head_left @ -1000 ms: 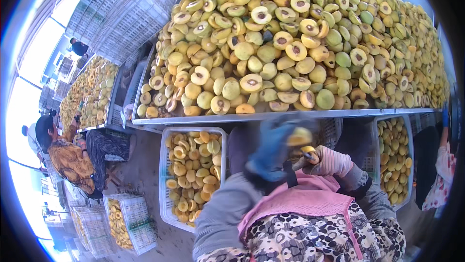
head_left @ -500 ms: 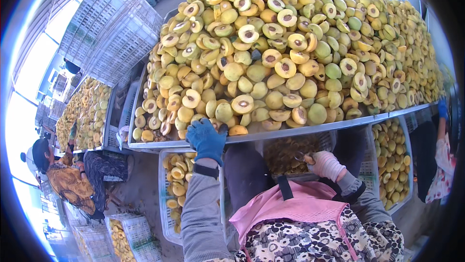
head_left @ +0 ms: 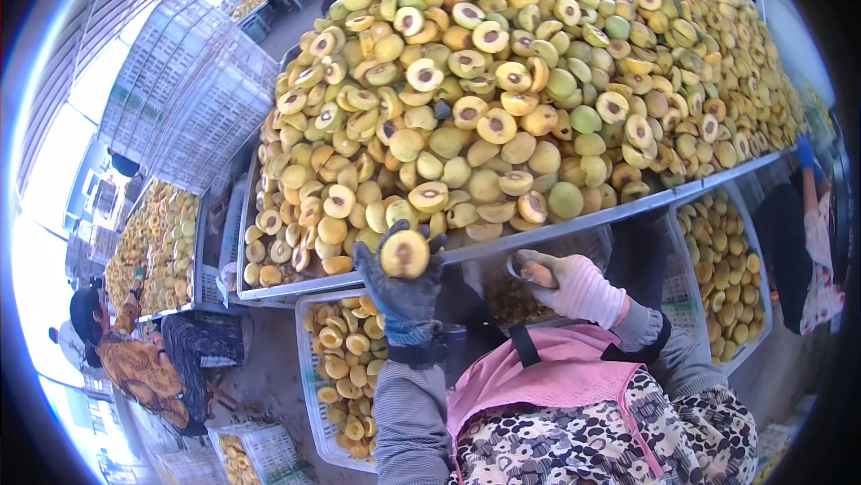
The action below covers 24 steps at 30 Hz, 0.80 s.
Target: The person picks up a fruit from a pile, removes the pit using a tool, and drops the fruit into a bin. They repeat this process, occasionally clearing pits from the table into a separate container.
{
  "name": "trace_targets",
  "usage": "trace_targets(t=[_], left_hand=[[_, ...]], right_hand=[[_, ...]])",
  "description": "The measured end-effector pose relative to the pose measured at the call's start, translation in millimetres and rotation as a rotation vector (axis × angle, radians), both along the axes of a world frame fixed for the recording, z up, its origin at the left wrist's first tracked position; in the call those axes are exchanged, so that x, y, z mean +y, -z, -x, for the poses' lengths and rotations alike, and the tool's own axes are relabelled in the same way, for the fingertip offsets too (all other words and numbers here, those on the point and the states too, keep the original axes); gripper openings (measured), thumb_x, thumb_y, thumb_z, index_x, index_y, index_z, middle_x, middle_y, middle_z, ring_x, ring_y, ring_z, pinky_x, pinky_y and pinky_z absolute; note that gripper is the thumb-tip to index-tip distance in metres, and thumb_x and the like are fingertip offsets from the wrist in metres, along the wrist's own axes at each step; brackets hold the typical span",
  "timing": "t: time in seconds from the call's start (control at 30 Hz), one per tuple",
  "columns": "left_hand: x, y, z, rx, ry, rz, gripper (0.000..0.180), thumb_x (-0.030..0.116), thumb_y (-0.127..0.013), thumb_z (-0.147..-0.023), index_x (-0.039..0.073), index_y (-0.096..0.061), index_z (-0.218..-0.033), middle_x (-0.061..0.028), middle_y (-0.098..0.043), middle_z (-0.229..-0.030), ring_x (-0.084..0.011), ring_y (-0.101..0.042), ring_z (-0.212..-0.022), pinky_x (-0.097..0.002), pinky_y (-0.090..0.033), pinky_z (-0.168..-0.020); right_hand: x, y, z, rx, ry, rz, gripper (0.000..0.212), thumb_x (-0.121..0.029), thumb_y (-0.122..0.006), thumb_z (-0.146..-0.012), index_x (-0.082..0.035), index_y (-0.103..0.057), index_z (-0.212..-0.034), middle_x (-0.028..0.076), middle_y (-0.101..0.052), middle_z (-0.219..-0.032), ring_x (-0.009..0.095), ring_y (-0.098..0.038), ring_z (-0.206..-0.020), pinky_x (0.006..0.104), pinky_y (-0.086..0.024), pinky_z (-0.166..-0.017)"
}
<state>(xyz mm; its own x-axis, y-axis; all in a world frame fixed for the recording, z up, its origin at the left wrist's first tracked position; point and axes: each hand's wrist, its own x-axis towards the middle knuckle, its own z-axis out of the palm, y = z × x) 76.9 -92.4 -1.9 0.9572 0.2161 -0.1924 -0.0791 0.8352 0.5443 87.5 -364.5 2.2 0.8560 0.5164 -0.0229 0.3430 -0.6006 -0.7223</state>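
Note:
My left hand (head_left: 408,298), in a blue-grey glove, is closed around an apricot half (head_left: 404,254), its cut face with a brown centre turned up. It is just over the metal rim (head_left: 574,229) of a table heaped with halved yellow-green apricots (head_left: 484,157). To its right, my right hand (head_left: 578,288), in a pale pink-striped glove, grips a small tool with a curved metal loop (head_left: 514,266); its handle is mostly hidden. Below the tool, between my knees, a container holds brown scraps (head_left: 507,299).
Crates of apricot halves stand by my left leg (head_left: 308,368) and to the right (head_left: 762,328). Stacked white crates (head_left: 188,81) rise at the far left. A seated person (head_left: 143,359) is beside another heaped table. Another person's blue-gloved hand (head_left: 805,153) is at the right end.
My left hand has come away from the heap's near edge, turned up, and now shows an apricot half. My right hand has risen with the tool toward the rim. The view has shifted slightly.

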Motion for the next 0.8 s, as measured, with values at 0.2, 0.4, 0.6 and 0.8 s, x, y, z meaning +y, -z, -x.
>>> trace_targets(t=[0.2, 0.4, 0.6, 0.8], left_hand=[[-74, -19, 9, -0.379, -0.196, -1.38, 0.055, -0.003, -0.074, -0.08, -0.003, -0.045, -0.127, -0.0154, -0.06, -0.122, -0.023, -0.063, -0.11, -0.032, -0.05, -0.093], [-100, -16, 14, -0.35, -0.079, -1.365, 0.051, 0.006, -0.068, -0.088, -0.004, -0.043, -0.132, -0.0168, -0.059, -0.126, -0.0222, -0.062, -0.109, -0.0327, -0.05, -0.094], [-107, -9, 18, -0.297, -0.024, -1.436, 0.048, 0.01, -0.061, -0.094, -0.004, -0.04, -0.134, -0.0175, -0.059, -0.126, -0.0229, -0.062, -0.109, -0.0331, -0.049, -0.095], [-112, 10, 21, -0.327, -0.075, -1.179, 0.059, 0.009, -0.061, -0.093, -0.002, -0.029, -0.141, -0.0169, -0.059, -0.126, -0.0234, -0.063, -0.108, -0.0333, -0.05, -0.094]], right_hand=[[14, -31, 2, -0.128, -0.034, 0.059, 0.052, -0.032, -0.059, -0.088, -0.014, -0.049, -0.135, 0.019, -0.062, -0.068, 0.038, -0.063, -0.063, 0.0472, -0.049, -0.058], [0, -44, 3, -0.151, -0.017, 0.175, 0.053, -0.029, -0.06, -0.086, -0.014, -0.045, -0.134, 0.016, -0.063, -0.068, 0.036, -0.064, -0.063, 0.0471, -0.048, -0.056], [-5, -43, 0, -0.072, -0.041, 0.266, 0.061, -0.021, -0.063, -0.08, -0.014, -0.043, -0.137, 0.015, -0.066, -0.074, 0.037, -0.065, -0.068, 0.048, -0.048, -0.058], [-3, -24, 3, -0.038, -0.068, 0.298, 0.064, -0.018, -0.063, -0.078, -0.013, -0.043, -0.138, 0.016, -0.067, -0.078, 0.036, -0.066, -0.071, 0.0463, -0.049, -0.06]])
